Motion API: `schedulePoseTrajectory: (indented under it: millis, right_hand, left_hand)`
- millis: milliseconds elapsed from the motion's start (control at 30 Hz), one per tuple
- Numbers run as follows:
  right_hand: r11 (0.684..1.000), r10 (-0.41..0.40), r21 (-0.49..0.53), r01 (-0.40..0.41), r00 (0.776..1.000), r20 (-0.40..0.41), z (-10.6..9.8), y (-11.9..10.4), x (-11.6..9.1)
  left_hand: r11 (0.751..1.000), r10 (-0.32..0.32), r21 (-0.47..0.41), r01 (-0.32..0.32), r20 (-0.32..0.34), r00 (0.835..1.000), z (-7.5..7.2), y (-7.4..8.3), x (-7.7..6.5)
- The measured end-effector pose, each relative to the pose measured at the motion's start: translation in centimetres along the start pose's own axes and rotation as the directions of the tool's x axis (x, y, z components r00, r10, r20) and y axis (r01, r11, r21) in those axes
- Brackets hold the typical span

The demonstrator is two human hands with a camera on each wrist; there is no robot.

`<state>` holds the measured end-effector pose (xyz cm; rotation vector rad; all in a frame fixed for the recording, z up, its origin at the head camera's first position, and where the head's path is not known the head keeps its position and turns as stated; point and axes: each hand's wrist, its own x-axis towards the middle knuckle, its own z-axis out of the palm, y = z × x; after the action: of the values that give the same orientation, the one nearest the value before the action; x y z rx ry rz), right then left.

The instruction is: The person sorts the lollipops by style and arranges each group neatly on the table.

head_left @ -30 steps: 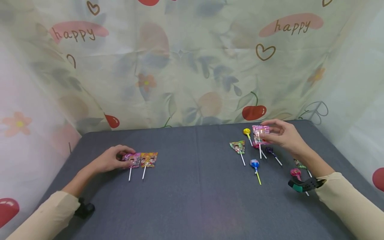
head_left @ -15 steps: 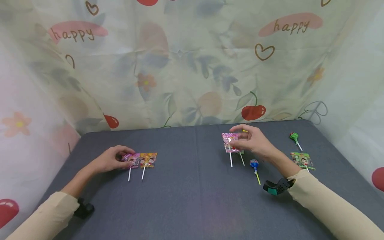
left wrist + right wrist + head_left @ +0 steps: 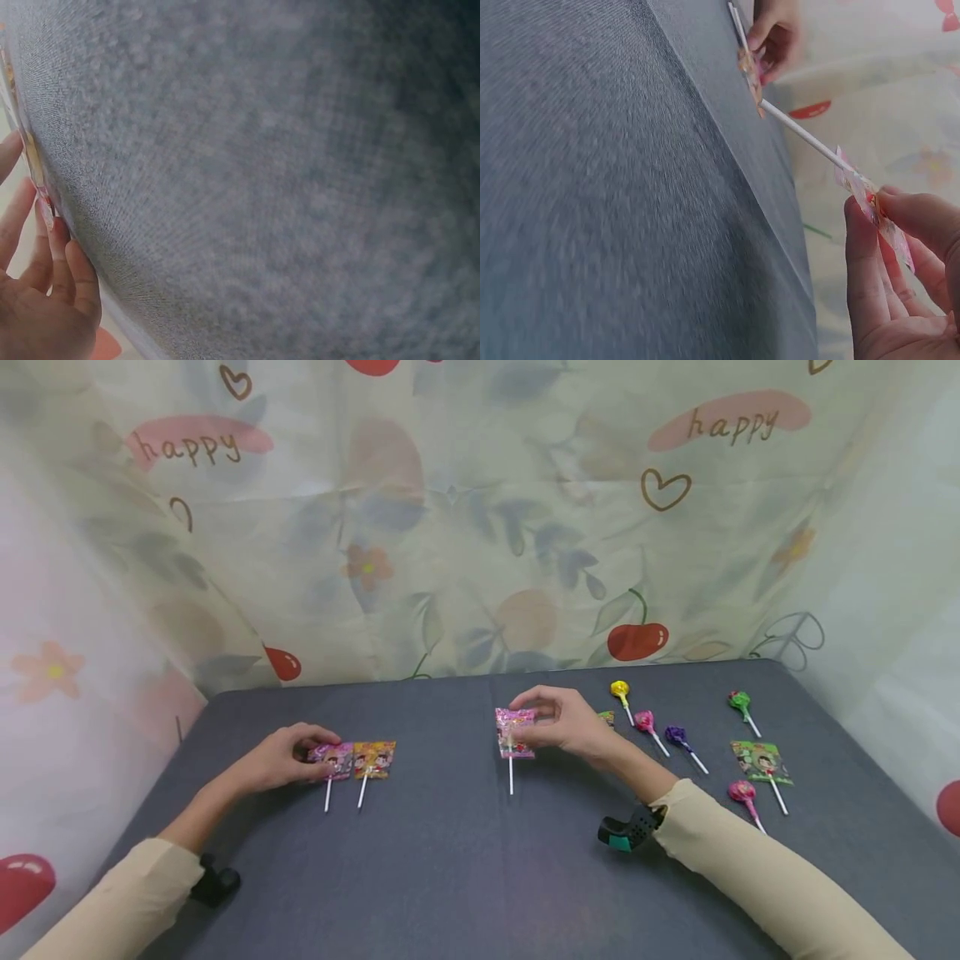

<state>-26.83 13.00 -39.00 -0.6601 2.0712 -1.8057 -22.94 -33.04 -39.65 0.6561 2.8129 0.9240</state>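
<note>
A pink flat-wrapped lollipop (image 3: pixel 504 732) is pinched between the thumb and fingers of my right hand (image 3: pixel 576 728), near mid-table with its white stick pointing toward me. In the right wrist view the thumb presses one face of the wrapper (image 3: pixel 859 193) and fingers lie behind it. On the left side, my left hand (image 3: pixel 273 762) holds the edge of a purple flat-wrapped lollipop (image 3: pixel 342 762). Right beside that one lies an orange flat-wrapped lollipop (image 3: pixel 374 758), its stick also toward me. The left wrist view shows mostly cloth, with fingertips (image 3: pixel 58 229) at the wrapper.
On the right lie yellow (image 3: pixel 619 688), pink (image 3: pixel 645 721), purple (image 3: pixel 677 735) and green (image 3: pixel 739 700) ball lollipops. Another pink ball lollipop (image 3: pixel 741 791) lies nearer, by a green flat-wrapped one (image 3: pixel 761 762). A green-yellow wrapper (image 3: pixel 607 718) is partly hidden behind my right hand.
My right hand has carried the pink flat-wrapped lollipop leftward from the right-hand group to near mid-table. The left hand has stayed on the purple one. The right forearm now covers the blue lollipop.
</note>
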Motion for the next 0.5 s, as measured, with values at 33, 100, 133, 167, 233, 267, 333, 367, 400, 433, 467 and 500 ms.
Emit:
schedulePoseTrajectory:
  millis: [33,100,133,167,233,267,333,367,400,433,467,500]
  right_hand:
    - [1.000,0.000,0.002,0.000,1.000,0.005,0.2,0.1,0.1]
    - [1.000,0.003,0.015,-0.003,1.000,0.014,0.7,0.2,0.4]
    - [1.000,0.002,0.022,-0.002,1.000,0.019,1.0,0.3,0.5]
    - [1.000,0.002,0.028,-0.002,1.000,0.021,1.3,0.3,0.6]
    - [0.999,0.000,0.041,-0.002,1.000,0.027,1.9,0.4,0.9]
    - [0.999,-0.001,0.050,0.000,1.000,0.028,2.2,0.5,1.1]
    - [0.998,-0.005,0.066,0.003,0.999,0.032,2.8,0.5,1.5]
    - [0.998,-0.007,0.069,0.004,0.999,0.037,3.1,0.5,1.7]
    - [0.998,-0.009,0.069,0.006,0.999,0.042,3.4,0.5,1.9]
    - [0.998,-0.010,0.069,0.007,0.999,0.047,3.7,0.6,2.1]
    - [0.997,-0.011,0.073,0.007,0.999,0.053,4.0,0.6,2.3]
    - [0.997,-0.012,0.073,0.007,0.998,0.059,4.3,0.6,2.5]
  left_hand:
    - [1.000,0.002,0.001,-0.002,0.000,1.000,0.0,0.0,0.0]
    - [1.000,0.002,0.001,-0.002,0.001,1.000,0.0,0.0,0.1]
    - [1.000,0.000,0.002,0.000,0.002,1.000,0.0,0.0,0.1]
    - [1.000,-0.001,0.003,0.001,0.003,1.000,0.0,0.0,0.1]
    - [1.000,-0.004,0.004,0.004,0.004,1.000,0.0,0.0,0.1]
    - [1.000,-0.005,0.004,0.005,0.005,1.000,0.0,0.0,0.1]
    - [1.000,-0.006,0.002,0.006,0.005,1.000,0.0,-0.1,0.1]
    - [1.000,-0.006,0.001,0.006,0.003,1.000,0.0,-0.1,0.1]
    - [1.000,-0.007,-0.001,0.007,0.002,1.000,0.0,-0.1,0.1]
    - [1.000,-0.007,-0.001,0.007,0.001,1.000,0.0,-0.1,0.1]
    - [1.000,-0.007,-0.003,0.007,0.000,1.000,0.1,-0.1,0.1]
    - [1.000,-0.008,-0.003,0.008,-0.002,1.000,0.1,-0.2,0.1]
